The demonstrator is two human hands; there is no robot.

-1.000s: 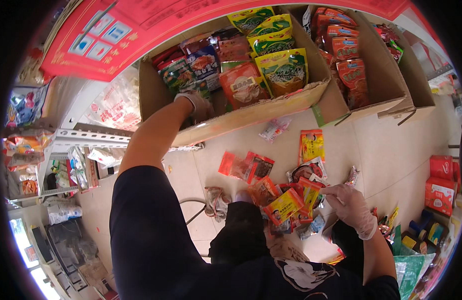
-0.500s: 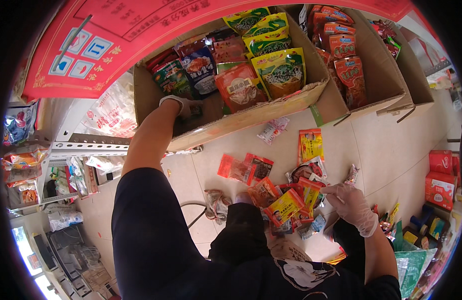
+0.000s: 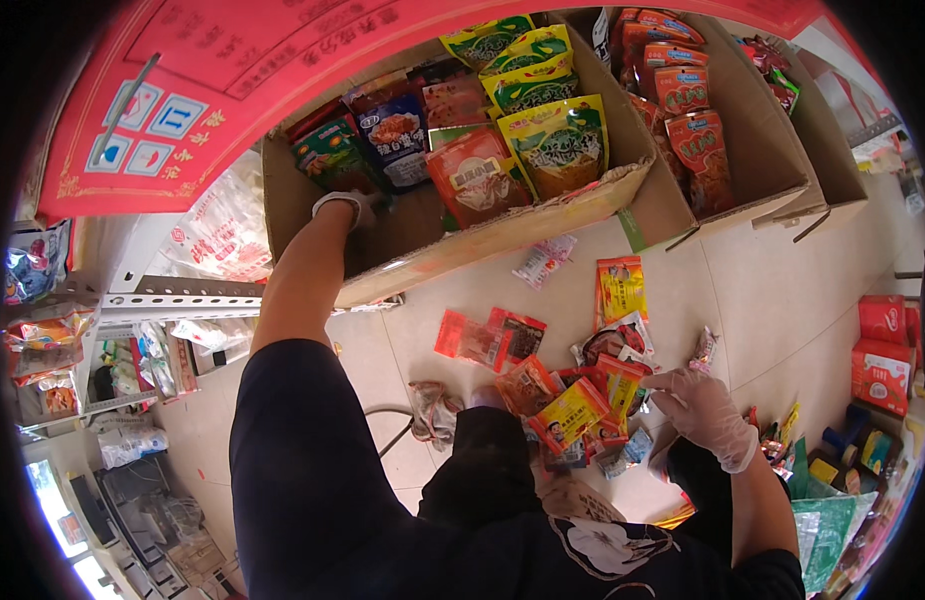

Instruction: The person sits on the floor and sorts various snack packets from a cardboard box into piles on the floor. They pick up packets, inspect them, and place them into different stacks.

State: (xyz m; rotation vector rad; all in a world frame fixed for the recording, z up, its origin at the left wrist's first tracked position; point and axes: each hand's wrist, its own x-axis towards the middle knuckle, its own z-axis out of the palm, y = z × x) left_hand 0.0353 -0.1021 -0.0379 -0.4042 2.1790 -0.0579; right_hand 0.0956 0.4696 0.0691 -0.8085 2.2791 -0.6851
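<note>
My left hand [image 3: 348,208], in a thin clear glove, reaches into an open cardboard box [image 3: 512,225]. It is at the lower end of a green snack packet [image 3: 334,155] and appears to touch it; most of its fingers are hidden. Beside that packet stand a dark blue packet [image 3: 394,140], a red-orange packet [image 3: 474,180] and several yellow-green packets [image 3: 557,145]. My right hand [image 3: 700,412], also gloved, hovers by a pile of loose snack packets, index finger stretched out and the others loosely bent, holding nothing I can see. A yellow-and-red packet [image 3: 570,412] tops the pile.
A second cardboard box [image 3: 752,190] with orange-red packets stands to the right. Overhead hangs a red carton flap [image 3: 232,100]. Metal shelving [image 3: 182,300] runs along the left. Red boxes [image 3: 879,375] and a green bag [image 3: 820,530] lie on the right.
My left hand has shifted slightly deeper into the box and left, toward the green packet's base. That packet now sits a little further left and more upright. The right hand stays put.
</note>
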